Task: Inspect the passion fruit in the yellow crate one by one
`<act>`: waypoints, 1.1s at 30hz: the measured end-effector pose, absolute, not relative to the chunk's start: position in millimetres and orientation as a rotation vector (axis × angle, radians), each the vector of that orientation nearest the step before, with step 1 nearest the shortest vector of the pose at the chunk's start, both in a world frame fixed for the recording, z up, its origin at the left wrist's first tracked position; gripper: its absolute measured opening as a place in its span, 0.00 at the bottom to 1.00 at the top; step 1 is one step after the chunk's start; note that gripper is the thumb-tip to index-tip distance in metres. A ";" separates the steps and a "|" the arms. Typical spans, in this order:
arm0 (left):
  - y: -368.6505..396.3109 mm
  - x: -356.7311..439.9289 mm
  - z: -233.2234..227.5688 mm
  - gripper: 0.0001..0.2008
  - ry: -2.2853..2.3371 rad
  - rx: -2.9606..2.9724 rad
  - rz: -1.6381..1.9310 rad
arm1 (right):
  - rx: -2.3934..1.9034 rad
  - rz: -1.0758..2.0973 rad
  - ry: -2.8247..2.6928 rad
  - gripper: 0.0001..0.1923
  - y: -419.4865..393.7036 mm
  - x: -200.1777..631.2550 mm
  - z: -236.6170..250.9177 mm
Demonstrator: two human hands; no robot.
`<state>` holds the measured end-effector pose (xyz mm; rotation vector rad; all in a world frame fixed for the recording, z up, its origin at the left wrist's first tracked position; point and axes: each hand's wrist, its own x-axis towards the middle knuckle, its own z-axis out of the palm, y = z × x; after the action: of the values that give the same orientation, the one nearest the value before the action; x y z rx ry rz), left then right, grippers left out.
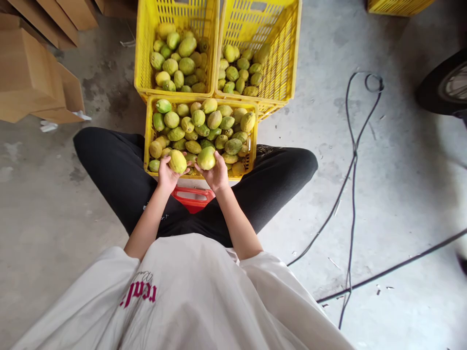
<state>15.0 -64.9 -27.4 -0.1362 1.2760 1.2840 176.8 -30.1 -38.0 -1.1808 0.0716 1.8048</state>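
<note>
My left hand (169, 174) is closed around a yellow lemon (177, 161). A greener lemon (206, 158) sits in my right hand (218, 175), with the thumb along its side. Both hands are side by side over the front edge of a yellow plastic crate (201, 100) full of green and yellow lemons (198, 118). This crate stands between my knees. Beyond it are a left yellow crate (140, 63) and a right yellow crate (282, 58), each with more lemons in the near part.
A red plastic seat (193, 197) shows between my legs. Cardboard boxes (32, 73) lie at the left. Black cables (353, 160) run over the concrete floor (408, 209) at the right, near a wheel (447, 85). Another yellow crate (399, 6) is at the top right.
</note>
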 end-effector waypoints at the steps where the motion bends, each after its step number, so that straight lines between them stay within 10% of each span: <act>1: -65.2 15.5 -27.3 0.14 1.270 -0.143 1.287 | -1.191 1.806 0.059 0.07 -30.8 176.7 -38.0; 33: -63.8 41.2 -31.8 0.23 1.280 -0.069 1.296 | -1.157 1.716 -0.035 0.19 -34.2 181.5 -42.4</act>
<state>41.2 -63.8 -31.8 -0.0688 1.2805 1.2956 181.5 -34.2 -42.4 -1.1567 -0.0348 1.7159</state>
